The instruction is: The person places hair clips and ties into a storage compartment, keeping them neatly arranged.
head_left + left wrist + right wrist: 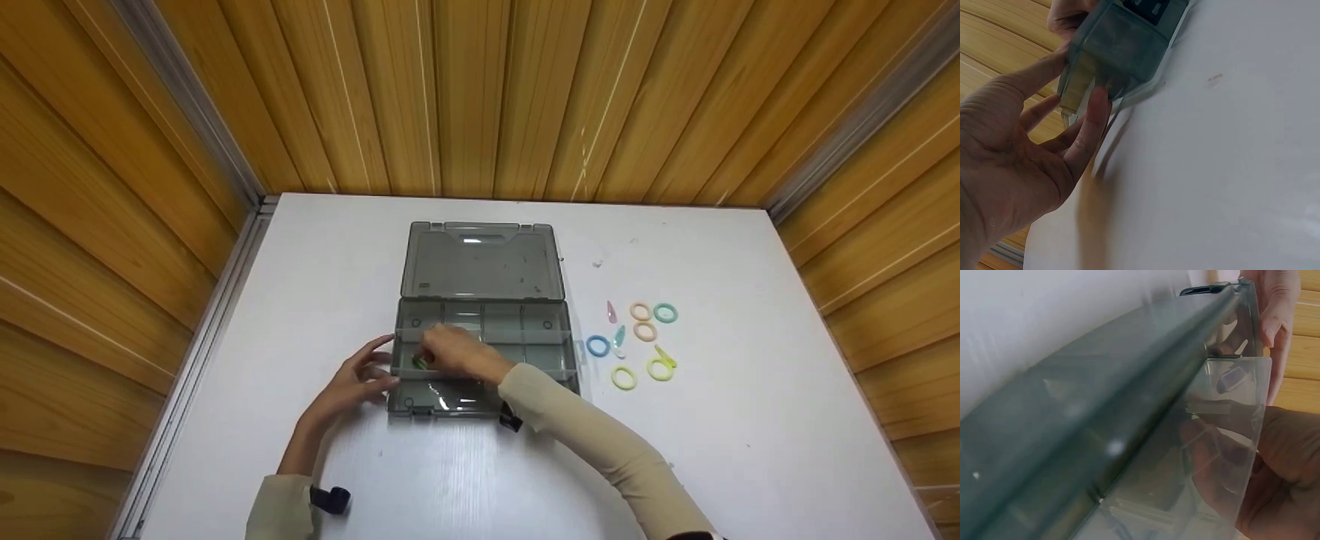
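Observation:
A grey see-through storage box (484, 397) with dividers lies on the table, its lid (484, 262) folded back. My right hand (454, 350) reaches down into its left part, fingers curled, with a small green item (420, 362) at the fingertips. The item is mostly hidden by the hand, so I cannot tell its kind. Through the clear divider (1241, 410) the right wrist view shows those fingers inside the box. My left hand (356, 382) rests against the box's left end; its spread fingers touch the wall in the left wrist view.
Right of the box lie several ring-shaped bands, among them a blue ring (598, 346), a teal ring (665, 313) and a yellow ring (623, 377). Near them are a pink clip (611, 311), a teal clip (619, 335) and a yellow clip (665, 357). Wooden panels (465, 97) border the white table.

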`<state>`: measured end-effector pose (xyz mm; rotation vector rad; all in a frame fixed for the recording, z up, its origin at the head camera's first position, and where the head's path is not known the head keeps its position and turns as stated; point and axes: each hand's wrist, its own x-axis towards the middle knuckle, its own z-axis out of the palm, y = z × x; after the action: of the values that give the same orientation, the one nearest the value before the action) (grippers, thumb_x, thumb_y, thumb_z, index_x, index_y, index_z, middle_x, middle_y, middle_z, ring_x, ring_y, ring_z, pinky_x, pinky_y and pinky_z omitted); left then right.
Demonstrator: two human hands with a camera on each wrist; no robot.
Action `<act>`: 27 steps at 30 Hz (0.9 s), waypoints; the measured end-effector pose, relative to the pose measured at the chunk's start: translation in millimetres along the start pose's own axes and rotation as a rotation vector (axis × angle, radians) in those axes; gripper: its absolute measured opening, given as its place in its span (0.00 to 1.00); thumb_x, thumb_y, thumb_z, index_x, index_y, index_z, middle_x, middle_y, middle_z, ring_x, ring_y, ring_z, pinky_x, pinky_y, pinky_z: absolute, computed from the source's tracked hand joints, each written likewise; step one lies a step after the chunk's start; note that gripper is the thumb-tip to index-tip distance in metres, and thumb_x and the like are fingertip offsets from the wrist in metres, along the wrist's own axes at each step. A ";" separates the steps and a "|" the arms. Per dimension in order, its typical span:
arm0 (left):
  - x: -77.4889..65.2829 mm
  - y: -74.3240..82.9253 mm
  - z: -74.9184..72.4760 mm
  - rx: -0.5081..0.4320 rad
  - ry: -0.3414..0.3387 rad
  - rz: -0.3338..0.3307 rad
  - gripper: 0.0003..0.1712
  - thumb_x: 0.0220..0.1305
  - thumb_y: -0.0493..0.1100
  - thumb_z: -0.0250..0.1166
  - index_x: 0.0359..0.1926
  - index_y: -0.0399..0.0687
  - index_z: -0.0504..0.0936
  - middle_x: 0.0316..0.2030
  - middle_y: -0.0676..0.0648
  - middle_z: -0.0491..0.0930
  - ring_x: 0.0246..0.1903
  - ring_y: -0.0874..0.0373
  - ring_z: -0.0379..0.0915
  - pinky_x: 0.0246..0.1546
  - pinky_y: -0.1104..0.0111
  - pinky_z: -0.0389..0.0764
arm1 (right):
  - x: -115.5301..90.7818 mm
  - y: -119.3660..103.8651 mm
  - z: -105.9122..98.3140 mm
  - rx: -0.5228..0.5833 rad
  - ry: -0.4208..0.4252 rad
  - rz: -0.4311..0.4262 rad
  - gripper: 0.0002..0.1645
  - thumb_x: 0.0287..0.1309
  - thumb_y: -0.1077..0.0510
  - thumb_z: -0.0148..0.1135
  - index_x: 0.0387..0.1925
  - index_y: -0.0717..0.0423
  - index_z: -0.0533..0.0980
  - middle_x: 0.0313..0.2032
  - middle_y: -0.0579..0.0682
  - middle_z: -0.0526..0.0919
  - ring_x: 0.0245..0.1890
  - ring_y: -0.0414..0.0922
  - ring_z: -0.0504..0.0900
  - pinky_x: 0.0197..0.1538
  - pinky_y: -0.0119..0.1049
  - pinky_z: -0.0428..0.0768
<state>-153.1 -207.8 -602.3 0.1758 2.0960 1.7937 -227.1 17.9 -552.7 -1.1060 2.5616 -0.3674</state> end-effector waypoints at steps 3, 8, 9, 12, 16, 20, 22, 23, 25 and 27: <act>0.2 -0.4 0.2 0.005 -0.005 -0.001 0.47 0.65 0.40 0.72 0.79 0.53 0.58 0.65 0.29 0.70 0.49 0.50 0.81 0.40 0.58 0.89 | -0.4 0.7 -2.2 -0.024 -0.005 -0.006 0.10 0.61 0.67 0.64 0.32 0.52 0.88 0.20 0.39 0.71 0.22 0.36 0.65 0.24 0.27 0.63; -0.7 -0.3 -0.3 0.007 -0.012 -0.001 0.47 0.66 0.40 0.71 0.79 0.52 0.57 0.66 0.29 0.69 0.50 0.50 0.81 0.41 0.58 0.89 | -0.2 3.5 -1.5 0.047 0.017 -0.013 0.13 0.60 0.66 0.64 0.41 0.49 0.89 0.20 0.39 0.75 0.22 0.35 0.67 0.24 0.26 0.65; -1.1 0.0 -0.5 0.007 -0.012 0.002 0.47 0.66 0.40 0.71 0.79 0.52 0.57 0.65 0.29 0.69 0.50 0.51 0.81 0.41 0.58 0.89 | 0.0 4.1 -0.5 0.071 0.027 -0.009 0.13 0.59 0.67 0.65 0.41 0.50 0.88 0.20 0.39 0.74 0.22 0.35 0.67 0.23 0.26 0.64; -0.7 0.9 -1.2 0.001 -0.012 0.009 0.47 0.65 0.40 0.71 0.79 0.51 0.57 0.65 0.28 0.70 0.49 0.51 0.81 0.41 0.57 0.89 | 0.1 5.0 2.0 0.144 0.046 0.022 0.16 0.56 0.68 0.65 0.43 0.51 0.88 0.19 0.39 0.72 0.21 0.36 0.67 0.22 0.26 0.62; -0.2 1.8 -1.7 -0.003 -0.010 0.011 0.48 0.65 0.40 0.72 0.79 0.52 0.57 0.65 0.29 0.70 0.49 0.51 0.81 0.40 0.57 0.89 | 0.1 4.5 2.9 0.180 0.038 0.070 0.21 0.55 0.67 0.66 0.51 0.48 0.87 0.22 0.42 0.77 0.22 0.36 0.67 0.22 0.26 0.62; 0.4 1.8 -1.1 -0.001 -0.012 0.004 0.48 0.64 0.41 0.72 0.79 0.52 0.57 0.65 0.29 0.70 0.49 0.50 0.81 0.40 0.57 0.89 | 0.8 4.3 2.7 0.173 -0.004 0.114 0.22 0.57 0.64 0.69 0.54 0.46 0.86 0.25 0.45 0.82 0.22 0.36 0.67 0.23 0.26 0.62; 0.5 1.4 -0.7 -0.001 -0.010 0.001 0.48 0.64 0.41 0.72 0.79 0.53 0.57 0.65 0.28 0.70 0.49 0.51 0.81 0.40 0.57 0.89 | 1.2 4.6 2.9 0.176 -0.018 0.123 0.20 0.59 0.62 0.69 0.53 0.45 0.87 0.27 0.46 0.85 0.23 0.37 0.68 0.24 0.27 0.64; 0.6 1.2 -0.6 -0.002 -0.010 0.001 0.48 0.64 0.41 0.72 0.79 0.53 0.58 0.65 0.28 0.70 0.49 0.50 0.81 0.40 0.57 0.89 | 1.4 4.8 3.1 0.181 -0.018 0.127 0.19 0.59 0.61 0.69 0.52 0.46 0.87 0.29 0.46 0.87 0.24 0.37 0.71 0.25 0.27 0.66; 0.7 0.6 -0.9 -0.001 -0.011 0.003 0.48 0.64 0.41 0.72 0.79 0.53 0.58 0.65 0.28 0.70 0.49 0.50 0.81 0.40 0.56 0.89 | 1.4 5.3 3.5 0.198 -0.019 0.133 0.16 0.60 0.60 0.69 0.51 0.47 0.87 0.34 0.47 0.90 0.29 0.39 0.79 0.29 0.29 0.73; 0.7 -0.1 -1.3 -0.002 -0.012 0.006 0.48 0.64 0.41 0.72 0.79 0.53 0.58 0.65 0.28 0.70 0.50 0.50 0.81 0.41 0.56 0.89 | 0.8 5.7 3.4 0.222 -0.018 0.130 0.15 0.61 0.60 0.69 0.50 0.48 0.88 0.35 0.47 0.91 0.32 0.41 0.83 0.33 0.31 0.78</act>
<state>-154.1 -208.7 -602.4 0.1923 2.0871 1.7938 -230.0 20.7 -558.0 -0.8551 2.4880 -0.5889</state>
